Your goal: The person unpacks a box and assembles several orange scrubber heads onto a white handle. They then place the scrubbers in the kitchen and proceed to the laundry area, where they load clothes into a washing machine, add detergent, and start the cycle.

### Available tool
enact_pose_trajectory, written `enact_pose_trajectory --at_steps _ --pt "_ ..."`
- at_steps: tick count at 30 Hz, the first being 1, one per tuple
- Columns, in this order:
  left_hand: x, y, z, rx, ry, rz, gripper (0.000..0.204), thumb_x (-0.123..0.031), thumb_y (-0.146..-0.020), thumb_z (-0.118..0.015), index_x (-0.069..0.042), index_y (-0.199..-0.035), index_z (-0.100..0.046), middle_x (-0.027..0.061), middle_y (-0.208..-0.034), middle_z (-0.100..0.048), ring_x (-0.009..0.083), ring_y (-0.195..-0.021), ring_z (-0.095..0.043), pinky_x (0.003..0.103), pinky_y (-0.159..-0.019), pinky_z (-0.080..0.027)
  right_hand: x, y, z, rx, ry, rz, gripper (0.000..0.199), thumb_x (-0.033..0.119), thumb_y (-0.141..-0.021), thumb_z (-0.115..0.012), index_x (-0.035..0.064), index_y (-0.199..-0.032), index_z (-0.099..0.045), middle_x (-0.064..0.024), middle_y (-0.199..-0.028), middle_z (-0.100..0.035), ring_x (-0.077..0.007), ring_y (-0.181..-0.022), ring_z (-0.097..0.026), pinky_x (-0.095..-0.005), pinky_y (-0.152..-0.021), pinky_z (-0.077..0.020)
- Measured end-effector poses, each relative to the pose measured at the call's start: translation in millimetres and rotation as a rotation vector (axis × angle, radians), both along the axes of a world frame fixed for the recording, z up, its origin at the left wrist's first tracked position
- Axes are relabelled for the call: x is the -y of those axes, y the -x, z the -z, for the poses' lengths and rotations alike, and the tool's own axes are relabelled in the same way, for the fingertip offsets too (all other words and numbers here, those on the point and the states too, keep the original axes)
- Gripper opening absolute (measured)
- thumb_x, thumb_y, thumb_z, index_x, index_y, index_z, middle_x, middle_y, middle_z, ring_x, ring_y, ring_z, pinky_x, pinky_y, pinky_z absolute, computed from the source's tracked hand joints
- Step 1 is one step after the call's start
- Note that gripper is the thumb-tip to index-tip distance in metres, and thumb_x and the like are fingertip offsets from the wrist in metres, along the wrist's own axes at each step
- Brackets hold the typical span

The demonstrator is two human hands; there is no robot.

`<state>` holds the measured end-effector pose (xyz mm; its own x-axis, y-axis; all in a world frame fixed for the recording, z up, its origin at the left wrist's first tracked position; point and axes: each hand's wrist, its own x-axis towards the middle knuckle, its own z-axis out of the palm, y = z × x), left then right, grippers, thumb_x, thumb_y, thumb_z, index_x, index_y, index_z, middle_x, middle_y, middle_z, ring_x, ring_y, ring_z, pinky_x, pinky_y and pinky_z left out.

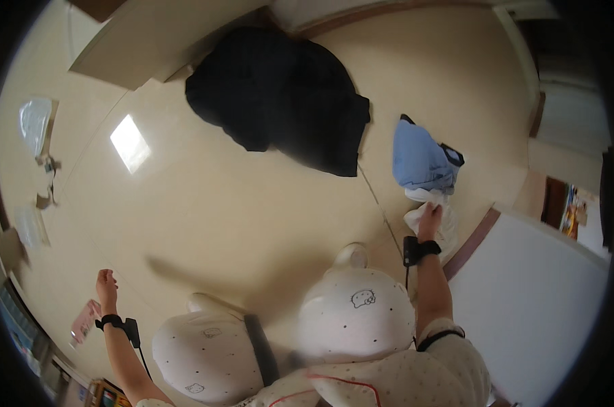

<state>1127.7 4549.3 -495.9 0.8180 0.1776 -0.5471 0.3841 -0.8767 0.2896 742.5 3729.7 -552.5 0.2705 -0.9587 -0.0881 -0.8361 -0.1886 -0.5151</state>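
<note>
1. One pale floor (219, 210) fills most of my view, with a white panel (524, 298) close by the right forearm (433, 288); I'd steer the elbow clear of it
2. A black garment (280, 95) lies spread out beyond the knees (354, 312), well apart from both hands, so I'd leave it undisturbed
3. A blue garment (419, 159) with dark trim lies to its right, near end meeting white material; I can't tell whether they are joined, so I'd pull gently
4. The white bundle (447, 229) sits at that near end, to the right of the knees; it looks thin and limp, so I'd gather a good fold rather than trust one edge
5. A flat pink item (85, 324) lies beside the left wrist; I'd mind it when swinging that arm
6. The right hand (429, 220) is on the white bundle, fingers drawn in and, I judge, pinching it
7. The left hand (107, 288) hangs half curled, nothing visible in it; I'd bring it over to steady the cloth
</note>
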Motion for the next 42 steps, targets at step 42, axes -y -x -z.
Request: enact_pose_trajectory --at_steps 42 --pt "-250.2 120.6 -58.2 0.706 -0.703 -0.791 0.061 -0.015 -0.069 -0.064 0.003 -0.120 -0.035 0.0251 -0.115 -0.041 0.0378 -0.110 -0.038 0.041 -0.093 -0.035 -220.4 -306.5 41.8 -0.575 0.119 -1.336 0.047 0.030 -0.057 -0.075 -0.0055 -0.077 -0.052 -0.0263 -0.079 -0.056 -0.0448 -0.081 -0.053 -0.0463 -0.068 -0.0436"
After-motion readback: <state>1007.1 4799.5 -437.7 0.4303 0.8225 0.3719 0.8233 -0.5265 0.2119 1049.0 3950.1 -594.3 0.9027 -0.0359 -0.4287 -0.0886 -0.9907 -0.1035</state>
